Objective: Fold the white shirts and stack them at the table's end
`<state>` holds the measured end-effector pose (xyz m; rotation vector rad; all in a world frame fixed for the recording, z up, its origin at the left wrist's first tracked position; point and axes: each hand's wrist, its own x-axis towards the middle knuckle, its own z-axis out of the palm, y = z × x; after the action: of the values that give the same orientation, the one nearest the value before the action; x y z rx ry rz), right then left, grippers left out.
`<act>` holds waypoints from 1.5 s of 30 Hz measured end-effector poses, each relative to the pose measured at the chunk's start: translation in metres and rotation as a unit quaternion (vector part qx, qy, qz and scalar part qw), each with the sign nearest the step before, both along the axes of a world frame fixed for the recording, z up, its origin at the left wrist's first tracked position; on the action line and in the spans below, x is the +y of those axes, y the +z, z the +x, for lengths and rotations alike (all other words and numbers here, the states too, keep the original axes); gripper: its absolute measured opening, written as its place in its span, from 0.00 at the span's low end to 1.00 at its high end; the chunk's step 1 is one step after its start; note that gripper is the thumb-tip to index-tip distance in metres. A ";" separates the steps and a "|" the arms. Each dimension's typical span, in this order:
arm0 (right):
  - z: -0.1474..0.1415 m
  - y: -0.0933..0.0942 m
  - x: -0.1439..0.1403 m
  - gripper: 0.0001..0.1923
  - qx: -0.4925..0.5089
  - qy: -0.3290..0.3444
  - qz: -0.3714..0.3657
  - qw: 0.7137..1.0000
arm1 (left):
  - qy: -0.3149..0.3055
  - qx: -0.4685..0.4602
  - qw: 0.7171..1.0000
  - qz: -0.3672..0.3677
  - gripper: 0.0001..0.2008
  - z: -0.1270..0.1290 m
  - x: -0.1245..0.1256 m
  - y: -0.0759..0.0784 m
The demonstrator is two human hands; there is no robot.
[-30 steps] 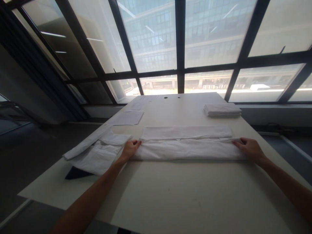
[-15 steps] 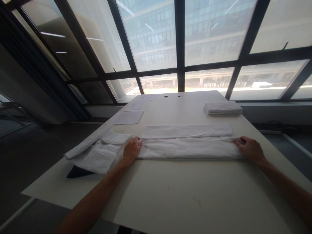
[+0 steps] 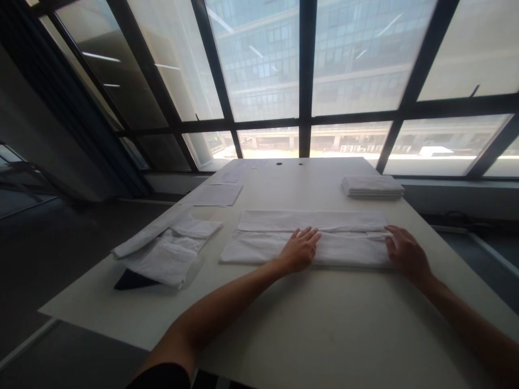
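A long white folded cloth (image 3: 263, 237) lies across the middle of the pale table (image 3: 324, 324), its two folded bands meeting along a centre seam. My left hand (image 3: 299, 249) rests flat on the near band around its middle, fingers spread. My right hand (image 3: 405, 251) lies flat on the cloth's right end, fingers pointing left along the seam. Neither hand grips anything.
A stack of folded white cloths (image 3: 372, 186) sits at the back right. A loose white garment (image 3: 166, 251) with a dark piece (image 3: 132, 280) under it lies at the left edge. Paper sheets (image 3: 213, 195) lie at the back left. Tall windows stand behind the table.
My left hand has let go of the cloth's left end and slid right to its middle, now lying flat. My right hand has flattened at the right end.
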<state>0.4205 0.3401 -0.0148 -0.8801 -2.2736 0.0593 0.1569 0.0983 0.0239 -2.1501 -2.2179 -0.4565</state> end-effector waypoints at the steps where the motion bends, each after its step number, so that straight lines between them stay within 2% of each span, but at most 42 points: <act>1: -0.004 -0.001 -0.005 0.25 -0.011 0.023 0.002 1.000 | -0.005 -0.001 1.000 -0.013 0.26 0.003 0.009 -0.003; 5: -0.015 -0.010 -0.018 0.27 -0.100 0.064 -0.022 0.993 | -0.015 0.005 0.998 -0.058 0.30 0.001 0.024 -0.013; 8: -0.024 -0.009 -0.024 0.28 -0.141 0.036 -0.052 0.988 | -0.022 0.017 0.997 -0.066 0.31 -0.003 0.025 -0.019; 11: -0.047 0.002 -0.045 0.29 -0.135 0.014 -0.068 0.988 | -0.019 0.029 0.997 -0.065 0.31 -0.003 0.025 -0.021; 16: -0.115 0.017 -0.100 0.31 -0.158 0.138 -0.095 0.973 | -0.012 0.055 0.998 -0.042 0.28 -0.001 0.025 -0.021; 18: -0.137 0.017 -0.111 0.30 -0.162 0.164 -0.104 0.968 | -0.014 0.062 0.997 -0.042 0.28 -0.001 0.025 -0.021; 20: -0.147 0.014 -0.108 0.30 -0.165 0.169 -0.110 0.965 | -0.014 0.066 0.997 -0.047 0.28 -0.001 0.025 -0.020; 24: -0.128 0.008 -0.070 0.33 -0.208 0.137 -0.118 0.961 | -0.011 0.057 0.997 -0.051 0.27 -0.003 0.027 -0.022; 29: -0.075 0.006 -0.007 0.35 -0.251 0.006 -0.113 0.961 | -0.001 0.041 0.997 -0.064 0.27 -0.004 0.028 -0.023; 32: -0.055 0.005 0.015 0.35 -0.256 -0.060 -0.128 0.956 | 0.000 0.037 0.997 -0.067 0.28 -0.004 0.027 -0.022; 35: -0.049 0.004 0.022 0.35 -0.253 -0.090 -0.143 0.953 | 0.000 0.038 0.997 -0.070 0.28 -0.002 0.027 -0.021; 40: -0.050 0.001 0.022 0.36 -0.254 -0.095 -0.140 0.952 | 0.031 0.038 0.996 -0.072 0.32 -0.004 0.021 -0.020; 45: -0.048 -0.003 0.024 0.36 -0.251 -0.093 -0.124 0.955 | 0.085 0.034 0.991 -0.099 0.33 -0.039 -0.013 -0.020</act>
<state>0.3728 0.3638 -0.0182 -1.3663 -2.6738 0.0392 0.1179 0.0854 0.0040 -2.0005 -2.4730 -0.1608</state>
